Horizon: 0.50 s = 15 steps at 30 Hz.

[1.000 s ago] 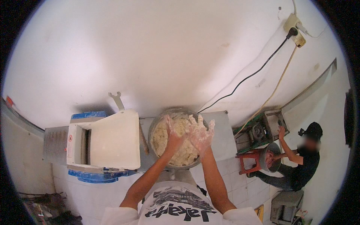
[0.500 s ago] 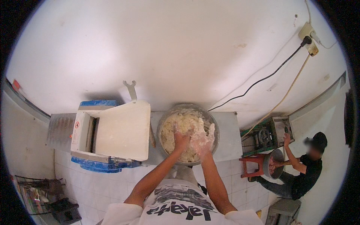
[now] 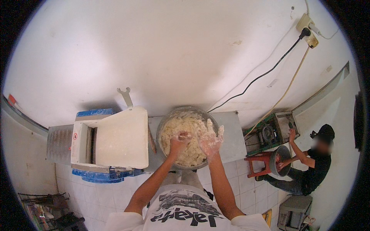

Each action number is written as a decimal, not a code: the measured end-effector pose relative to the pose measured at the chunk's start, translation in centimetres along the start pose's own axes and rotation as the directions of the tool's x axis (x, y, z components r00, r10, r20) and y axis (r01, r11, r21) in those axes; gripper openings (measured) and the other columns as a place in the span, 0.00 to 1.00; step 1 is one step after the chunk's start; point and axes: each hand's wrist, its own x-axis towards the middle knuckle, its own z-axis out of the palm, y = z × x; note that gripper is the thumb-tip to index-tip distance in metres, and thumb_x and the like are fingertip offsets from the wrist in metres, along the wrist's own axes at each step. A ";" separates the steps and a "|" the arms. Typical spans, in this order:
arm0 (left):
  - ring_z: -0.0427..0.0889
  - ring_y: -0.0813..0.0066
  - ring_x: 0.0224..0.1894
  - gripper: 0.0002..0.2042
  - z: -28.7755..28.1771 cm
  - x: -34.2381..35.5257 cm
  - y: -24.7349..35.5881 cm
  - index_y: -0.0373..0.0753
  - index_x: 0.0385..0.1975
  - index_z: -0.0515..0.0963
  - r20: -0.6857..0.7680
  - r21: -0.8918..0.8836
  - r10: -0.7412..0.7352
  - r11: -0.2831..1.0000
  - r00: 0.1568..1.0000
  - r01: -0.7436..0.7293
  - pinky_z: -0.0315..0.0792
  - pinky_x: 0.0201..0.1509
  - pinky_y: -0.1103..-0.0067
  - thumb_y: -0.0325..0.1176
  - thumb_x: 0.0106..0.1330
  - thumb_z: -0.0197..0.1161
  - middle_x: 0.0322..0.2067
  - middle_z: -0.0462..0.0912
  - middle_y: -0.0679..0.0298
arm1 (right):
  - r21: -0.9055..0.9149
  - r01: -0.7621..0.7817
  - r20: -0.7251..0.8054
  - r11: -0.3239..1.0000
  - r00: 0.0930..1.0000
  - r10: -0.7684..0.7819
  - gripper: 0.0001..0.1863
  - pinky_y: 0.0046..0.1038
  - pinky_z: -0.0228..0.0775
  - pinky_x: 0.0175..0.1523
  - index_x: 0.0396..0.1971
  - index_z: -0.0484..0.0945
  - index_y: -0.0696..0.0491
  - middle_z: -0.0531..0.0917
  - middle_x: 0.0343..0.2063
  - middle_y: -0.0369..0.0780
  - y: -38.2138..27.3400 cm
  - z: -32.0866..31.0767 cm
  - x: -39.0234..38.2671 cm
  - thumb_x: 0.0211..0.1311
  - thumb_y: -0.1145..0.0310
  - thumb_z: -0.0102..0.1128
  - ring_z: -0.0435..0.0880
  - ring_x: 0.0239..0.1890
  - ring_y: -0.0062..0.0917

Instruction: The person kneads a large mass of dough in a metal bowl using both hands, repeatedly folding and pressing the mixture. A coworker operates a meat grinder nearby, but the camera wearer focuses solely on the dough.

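A large round metal bowl [image 3: 163,149] holds a mass of pale, crumbly dough [image 3: 177,125]. My left hand [image 3: 179,143] is over the dough on the left, its fingers curled inward; what they close on, if anything, is hidden. Beside it on the right, my right hand [image 3: 211,141] is raised at the bowl's right side with its fingers stretched apart. Sticky dough coats its fingers and palm thickly.
The bowl stands on a grey table [image 3: 232,133] against the wall. To its left is a white-and-blue machine [image 3: 121,138] with a wooden stick [image 3: 152,139] beside it. At right, a co-worker [image 3: 316,165] sits reaching into another bowl [image 3: 274,159] beside a red stool [image 3: 257,163].
My left hand has drawn slightly away from my right hand, and its fingers are curled. The right hand's fingers stand up and apart. The whole view has shifted a little.
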 end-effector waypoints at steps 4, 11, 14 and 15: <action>0.82 0.67 0.48 0.24 0.6 -1.4 -1.4 0.32 0.60 0.70 0.405 -0.468 -0.233 0.778 0.884 0.419 0.77 0.55 0.73 0.35 0.66 0.66 0.52 0.80 0.56 | 0.480 -0.122 0.037 0.869 0.992 0.119 0.29 0.46 0.44 0.75 0.69 0.63 0.44 0.66 0.68 0.43 -0.3 2.8 0.2 0.74 0.46 0.38 0.61 0.70 0.35; 0.84 0.71 0.39 0.17 1.6 -0.2 0.5 0.27 0.48 0.76 0.165 -0.508 -0.257 0.806 0.952 0.305 0.79 0.44 0.78 0.29 0.64 0.69 0.41 0.83 0.58 | -0.525 0.161 -0.026 0.836 0.979 -0.204 0.37 0.40 0.55 0.72 0.70 0.61 0.49 0.66 0.68 0.41 3.0 1.4 0.8 0.73 0.38 0.34 0.64 0.68 0.36; 0.83 0.75 0.35 0.15 1.2 1.5 -1.1 0.27 0.44 0.78 0.117 -0.508 -0.184 0.833 0.976 0.218 0.78 0.39 0.79 0.31 0.64 0.69 0.36 0.83 0.60 | -0.547 0.124 -0.084 0.828 0.976 -0.201 0.36 0.38 0.57 0.70 0.70 0.61 0.51 0.69 0.66 0.41 3.9 2.2 1.6 0.74 0.40 0.33 0.67 0.66 0.34; 0.82 0.76 0.33 0.15 1.4 1.9 -1.2 0.28 0.43 0.78 0.112 -0.531 -0.154 0.826 0.982 0.190 0.77 0.37 0.80 0.32 0.64 0.70 0.34 0.84 0.61 | -0.572 0.117 -0.119 0.812 0.968 -0.223 0.36 0.37 0.57 0.70 0.70 0.60 0.51 0.69 0.66 0.40 4.4 0.9 2.0 0.74 0.41 0.34 0.67 0.65 0.34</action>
